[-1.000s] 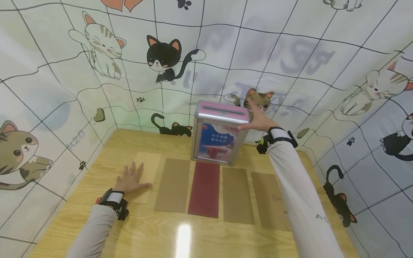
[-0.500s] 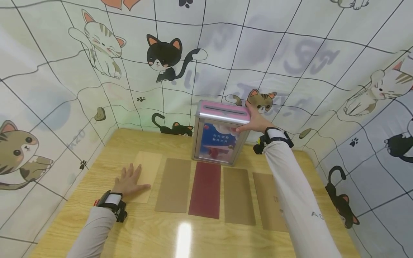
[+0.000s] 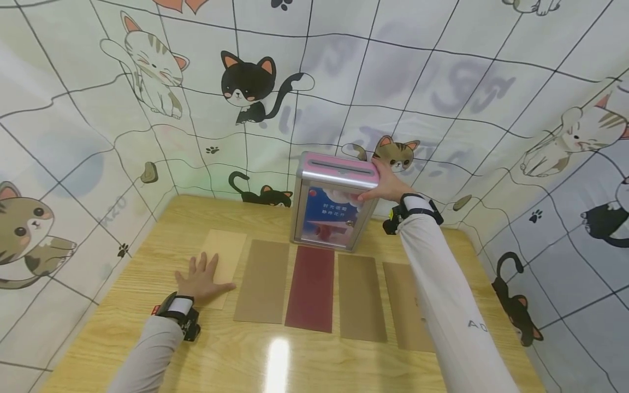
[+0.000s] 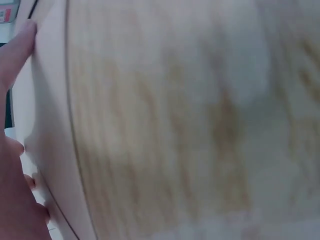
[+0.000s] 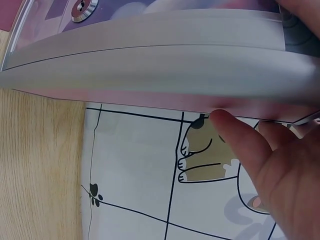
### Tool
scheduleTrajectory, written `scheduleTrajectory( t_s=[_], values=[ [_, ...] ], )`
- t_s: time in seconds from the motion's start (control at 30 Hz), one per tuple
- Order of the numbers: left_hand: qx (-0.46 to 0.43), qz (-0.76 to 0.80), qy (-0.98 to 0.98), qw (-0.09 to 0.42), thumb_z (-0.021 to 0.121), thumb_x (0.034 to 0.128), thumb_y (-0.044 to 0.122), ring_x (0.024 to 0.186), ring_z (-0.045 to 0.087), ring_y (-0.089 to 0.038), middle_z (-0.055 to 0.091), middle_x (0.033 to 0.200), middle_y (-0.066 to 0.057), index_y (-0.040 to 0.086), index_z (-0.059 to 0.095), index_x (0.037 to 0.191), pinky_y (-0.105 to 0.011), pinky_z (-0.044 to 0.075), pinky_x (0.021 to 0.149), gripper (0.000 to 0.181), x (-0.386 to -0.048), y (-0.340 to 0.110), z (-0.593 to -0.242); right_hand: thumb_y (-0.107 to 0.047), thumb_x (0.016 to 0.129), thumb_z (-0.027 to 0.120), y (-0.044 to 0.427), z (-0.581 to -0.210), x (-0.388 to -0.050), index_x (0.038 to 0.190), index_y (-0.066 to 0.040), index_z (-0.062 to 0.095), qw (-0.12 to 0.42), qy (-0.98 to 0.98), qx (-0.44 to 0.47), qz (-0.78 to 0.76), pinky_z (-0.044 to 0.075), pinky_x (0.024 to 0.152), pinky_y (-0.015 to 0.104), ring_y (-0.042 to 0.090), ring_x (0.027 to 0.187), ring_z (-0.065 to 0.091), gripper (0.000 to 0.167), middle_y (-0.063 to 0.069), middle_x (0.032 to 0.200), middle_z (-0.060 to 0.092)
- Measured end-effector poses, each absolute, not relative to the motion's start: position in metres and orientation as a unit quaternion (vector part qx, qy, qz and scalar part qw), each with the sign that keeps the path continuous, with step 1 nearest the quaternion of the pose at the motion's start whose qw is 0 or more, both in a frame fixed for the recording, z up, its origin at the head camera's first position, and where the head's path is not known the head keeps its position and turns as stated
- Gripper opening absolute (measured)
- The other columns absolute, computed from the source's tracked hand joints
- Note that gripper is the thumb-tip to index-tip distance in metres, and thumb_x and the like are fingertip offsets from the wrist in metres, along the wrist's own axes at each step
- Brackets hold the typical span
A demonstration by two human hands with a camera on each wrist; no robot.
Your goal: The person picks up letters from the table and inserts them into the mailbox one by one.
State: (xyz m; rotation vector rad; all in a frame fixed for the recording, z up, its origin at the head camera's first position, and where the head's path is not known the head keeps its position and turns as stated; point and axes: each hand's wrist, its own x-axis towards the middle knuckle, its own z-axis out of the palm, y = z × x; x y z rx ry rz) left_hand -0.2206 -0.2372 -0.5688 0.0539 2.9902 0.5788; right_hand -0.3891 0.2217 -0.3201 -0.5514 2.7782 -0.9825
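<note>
A metal-framed box point(image 3: 326, 218) with a pink slotted top and a clear front stands upright at the back of the table. My right hand point(image 3: 390, 184) grips its upper right end, thumb over the front edge. The right wrist view shows the hand point(image 5: 280, 165) against the box point(image 5: 150, 65), which has a round lock. My left hand point(image 3: 202, 279) lies spread, palm down, over the lower left part of a pale yellow envelope point(image 3: 227, 251). In the left wrist view, the left hand point(image 4: 17, 185) appears at the left edge beside a pale sheet point(image 4: 52, 110).
Right of the pale envelope lie a brown one point(image 3: 262, 281), a dark red one point(image 3: 310, 289), another brown one point(image 3: 362, 297) and a further brown one point(image 3: 405, 305), partly under my right sleeve. A cloth with cat drawings point(image 3: 314, 71) hangs around the wooden table point(image 3: 236, 355).
My right hand has moved slightly left and in closer against the box's end. The left hand has shifted a little over the pale envelope. The box and envelopes have stayed in place.
</note>
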Motion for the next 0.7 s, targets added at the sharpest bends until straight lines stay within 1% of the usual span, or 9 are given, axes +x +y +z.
scheduleTrajectory(
  t_s=[0.2, 0.27, 0.37, 0.5, 0.7],
  values=[
    [0.008, 0.178, 0.983, 0.032, 0.049, 0.0635, 0.08, 0.13, 0.008, -0.051, 0.013, 0.146, -0.028, 0.006, 0.02, 0.143, -0.079, -0.001, 0.086, 0.113, -0.22, -0.234, -0.561, -0.016, 0.061, 0.081, 0.22, -0.32, -0.39, 0.144, -0.001, 0.01, 0.051, 0.92, -0.199, -0.333, 0.022, 0.104, 0.051, 0.035, 0.124, 0.022, 0.11, 0.022, 0.141, 0.017],
    [0.005, 0.172, 0.985, 0.021, 0.051, 0.062, 0.08, 0.129, 0.012, -0.05, 0.017, 0.144, -0.028, 0.005, 0.024, 0.142, -0.079, 0.004, 0.086, 0.113, -0.221, -0.232, -0.56, -0.016, 0.06, 0.081, 0.22, -0.32, -0.39, 0.143, -0.001, 0.011, 0.044, 0.92, -0.201, -0.334, 0.021, 0.105, 0.05, 0.034, 0.124, 0.022, 0.109, 0.021, 0.14, 0.019],
    [-0.003, 0.163, 0.987, 0.006, 0.054, 0.0585, 0.08, 0.127, 0.02, -0.048, 0.023, 0.142, -0.027, 0.004, 0.03, 0.139, -0.077, 0.015, 0.085, 0.113, -0.222, -0.23, -0.556, -0.017, 0.061, 0.081, 0.22, -0.32, -0.39, 0.143, 0.0, 0.01, 0.044, 0.924, -0.2, -0.324, 0.021, 0.105, 0.05, 0.034, 0.124, 0.023, 0.11, 0.021, 0.141, 0.019],
    [-0.015, 0.15, 0.989, 0.003, 0.055, 0.0539, 0.082, 0.123, 0.027, -0.047, 0.028, 0.139, -0.027, 0.001, 0.032, 0.136, -0.073, 0.026, 0.081, 0.118, -0.224, -0.229, -0.553, -0.019, 0.061, 0.081, 0.22, -0.321, -0.39, 0.143, 0.001, 0.007, 0.049, 0.928, -0.196, -0.314, 0.022, 0.105, 0.05, 0.035, 0.124, 0.023, 0.112, 0.022, 0.142, 0.017],
    [-0.031, 0.162, 0.986, 0.012, 0.059, 0.0445, 0.083, 0.118, 0.029, -0.051, 0.029, 0.136, -0.028, -0.003, 0.029, 0.135, -0.072, 0.031, 0.078, 0.129, -0.228, -0.23, -0.551, -0.017, 0.061, 0.08, 0.222, -0.324, -0.392, 0.143, 0.001, 0.008, 0.053, 0.925, -0.198, -0.32, 0.023, 0.104, 0.051, 0.036, 0.123, 0.023, 0.111, 0.023, 0.141, 0.017]
  ],
)
